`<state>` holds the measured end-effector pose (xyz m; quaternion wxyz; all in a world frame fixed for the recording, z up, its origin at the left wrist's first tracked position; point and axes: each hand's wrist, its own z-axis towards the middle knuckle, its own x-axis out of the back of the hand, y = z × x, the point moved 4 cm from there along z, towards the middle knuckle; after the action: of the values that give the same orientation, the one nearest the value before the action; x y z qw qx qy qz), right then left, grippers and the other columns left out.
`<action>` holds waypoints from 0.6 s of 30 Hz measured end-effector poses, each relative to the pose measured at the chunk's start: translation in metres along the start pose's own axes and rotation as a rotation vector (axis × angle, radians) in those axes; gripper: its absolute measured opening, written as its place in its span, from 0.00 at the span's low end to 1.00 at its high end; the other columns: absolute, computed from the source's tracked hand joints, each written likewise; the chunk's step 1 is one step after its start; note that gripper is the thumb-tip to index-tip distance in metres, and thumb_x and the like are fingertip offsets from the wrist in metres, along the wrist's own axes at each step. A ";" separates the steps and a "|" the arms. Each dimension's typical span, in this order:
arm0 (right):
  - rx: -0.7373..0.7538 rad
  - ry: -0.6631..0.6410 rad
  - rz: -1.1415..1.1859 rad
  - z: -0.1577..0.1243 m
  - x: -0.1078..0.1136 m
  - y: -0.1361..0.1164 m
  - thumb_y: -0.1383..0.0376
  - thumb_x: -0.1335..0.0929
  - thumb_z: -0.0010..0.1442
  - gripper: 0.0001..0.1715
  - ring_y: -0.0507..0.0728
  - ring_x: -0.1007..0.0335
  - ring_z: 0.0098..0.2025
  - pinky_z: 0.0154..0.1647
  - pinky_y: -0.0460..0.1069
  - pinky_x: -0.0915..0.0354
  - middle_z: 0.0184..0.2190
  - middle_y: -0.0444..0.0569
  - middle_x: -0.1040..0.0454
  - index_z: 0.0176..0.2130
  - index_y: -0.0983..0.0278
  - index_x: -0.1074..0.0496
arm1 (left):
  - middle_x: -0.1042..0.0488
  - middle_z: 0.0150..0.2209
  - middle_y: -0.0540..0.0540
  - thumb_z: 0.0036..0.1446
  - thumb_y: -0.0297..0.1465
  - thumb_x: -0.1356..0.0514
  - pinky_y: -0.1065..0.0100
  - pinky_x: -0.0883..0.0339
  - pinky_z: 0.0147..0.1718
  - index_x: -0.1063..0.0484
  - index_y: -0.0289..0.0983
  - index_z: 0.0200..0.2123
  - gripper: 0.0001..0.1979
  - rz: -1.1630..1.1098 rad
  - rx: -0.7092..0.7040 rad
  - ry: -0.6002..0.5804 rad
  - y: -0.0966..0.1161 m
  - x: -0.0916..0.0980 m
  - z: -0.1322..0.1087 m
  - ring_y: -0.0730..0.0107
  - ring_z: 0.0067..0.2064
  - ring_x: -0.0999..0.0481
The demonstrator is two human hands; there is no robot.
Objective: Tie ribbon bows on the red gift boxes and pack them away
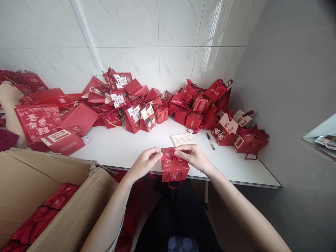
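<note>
A small red gift box (175, 168) with gold lettering sits at the front edge of the white table, and a twisted red cord handle (174, 186) hangs from its near side. Across its top runs a red ribbon (166, 157). My left hand (147, 159) pinches the ribbon at the left of the box, with a loose end hanging below. On the other side, my right hand (193, 156) has thumb and forefinger closed on the ribbon near the middle of the box top. Whether the ribbon is knotted there is too small to tell.
Behind the box lie a printed cream card (183, 139) and a pen (210, 141). Many red gift boxes (133, 119) are heaped along the tiled wall. An open cardboard carton (99, 189) holding red boxes stands at left. Another person's hand (9, 92) reaches in far left.
</note>
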<state>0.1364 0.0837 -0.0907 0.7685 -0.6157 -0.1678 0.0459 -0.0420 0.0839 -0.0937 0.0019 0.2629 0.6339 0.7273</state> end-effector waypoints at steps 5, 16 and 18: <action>0.090 0.078 -0.204 -0.003 -0.002 0.002 0.60 0.34 0.56 0.13 0.56 0.30 0.35 0.38 0.51 0.35 0.35 0.49 0.23 0.37 0.62 0.23 | 0.31 0.27 0.52 0.57 0.40 0.48 0.70 0.43 0.30 0.32 0.38 0.29 0.13 0.321 -0.044 -0.074 0.029 0.003 -0.004 0.70 0.29 0.34; 0.088 0.143 -0.175 -0.004 -0.010 0.002 0.67 0.33 0.52 0.07 0.53 0.28 0.34 0.37 0.49 0.34 0.32 0.46 0.24 0.35 0.62 0.34 | 0.31 0.31 0.51 0.54 0.34 0.45 0.71 0.41 0.29 0.29 0.39 0.28 0.08 0.645 -0.196 -0.197 0.066 0.002 0.019 0.69 0.32 0.31; 0.074 0.136 -0.151 -0.002 -0.010 0.004 0.66 0.33 0.52 0.07 0.53 0.28 0.34 0.36 0.48 0.35 0.32 0.46 0.24 0.35 0.62 0.33 | 0.31 0.31 0.52 0.53 0.31 0.45 0.71 0.42 0.29 0.29 0.40 0.27 0.06 0.684 -0.241 -0.239 0.074 0.001 0.023 0.71 0.32 0.32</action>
<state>0.1280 0.0794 -0.0972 0.8017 -0.5741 -0.1594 -0.0478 -0.0091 0.0912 -0.0239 -0.1363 0.5401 0.4147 0.7196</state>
